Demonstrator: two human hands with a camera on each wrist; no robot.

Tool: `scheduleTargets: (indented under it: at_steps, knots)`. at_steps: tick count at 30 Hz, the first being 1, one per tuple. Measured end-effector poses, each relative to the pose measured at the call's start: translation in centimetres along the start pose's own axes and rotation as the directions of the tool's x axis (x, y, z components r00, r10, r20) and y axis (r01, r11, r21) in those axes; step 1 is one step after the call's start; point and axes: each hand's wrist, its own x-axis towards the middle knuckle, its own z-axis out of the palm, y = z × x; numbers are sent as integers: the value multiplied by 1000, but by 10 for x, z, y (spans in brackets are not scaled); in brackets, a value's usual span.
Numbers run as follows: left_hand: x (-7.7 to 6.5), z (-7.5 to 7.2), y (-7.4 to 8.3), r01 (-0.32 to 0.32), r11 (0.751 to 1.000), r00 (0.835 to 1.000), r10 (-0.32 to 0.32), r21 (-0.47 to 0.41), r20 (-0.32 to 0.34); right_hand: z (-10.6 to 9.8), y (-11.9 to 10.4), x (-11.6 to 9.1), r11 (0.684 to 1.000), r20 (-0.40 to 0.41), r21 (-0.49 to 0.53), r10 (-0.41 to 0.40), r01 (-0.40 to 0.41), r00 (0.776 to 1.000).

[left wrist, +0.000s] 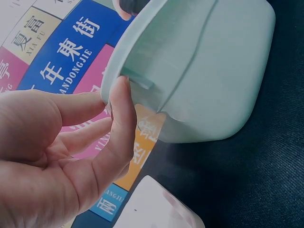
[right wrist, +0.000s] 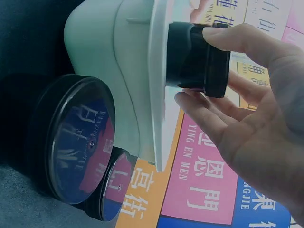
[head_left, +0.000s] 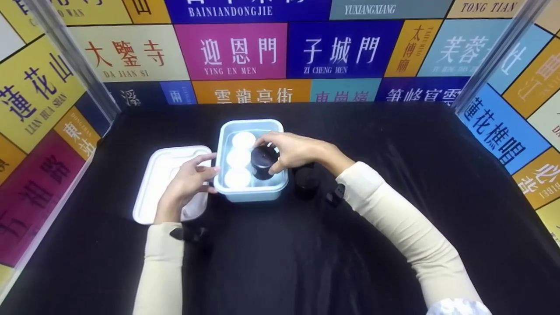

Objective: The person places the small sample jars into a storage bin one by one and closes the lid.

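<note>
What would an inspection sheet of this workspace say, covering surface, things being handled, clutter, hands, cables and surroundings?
Surface: black cloth.
Things handled: open pale box with three white round items along its left side, too bright to make out; black jar at the box's right half, its lower end hidden by the rim in the right wrist view; two other black jars right of the box; white lid to its left.
Clutter: nothing seen.
Hands: left hand pinches the box's rim; right hand grips the black jar.
Cables: nothing seen.
Surroundings: colourful lettered panels behind and on both sides.
</note>
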Motion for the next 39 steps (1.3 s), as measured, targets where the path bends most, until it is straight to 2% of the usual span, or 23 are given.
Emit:
scheduleTargets:
  at_steps: [9, 19, 29, 35, 39]
  knots:
    - [2, 0, -2, 10, 1000, 1000, -10, -3, -10, 12, 1, 9, 999, 60, -44, -10, 13, 998]
    - [1, 1, -2, -8, 999, 1000, 8, -40, 9, 22, 2, 14, 996, 138, -80, 54, -43, 989]
    - [1, 0, -1, -6, 1000, 1000, 6, -31, 7, 25, -2, 17, 988, 216, -150, 11, 22, 976]
    - [1, 0, 0, -1, 1000, 1000, 0, -25, -2, 23, -2, 17, 992, 227, -118, -6, 34, 974]
    - [0, 0, 0, 4, 1000, 1000, -4, -18, -1, 16, 1, 13, 998, 193, -57, -1, 12, 981]
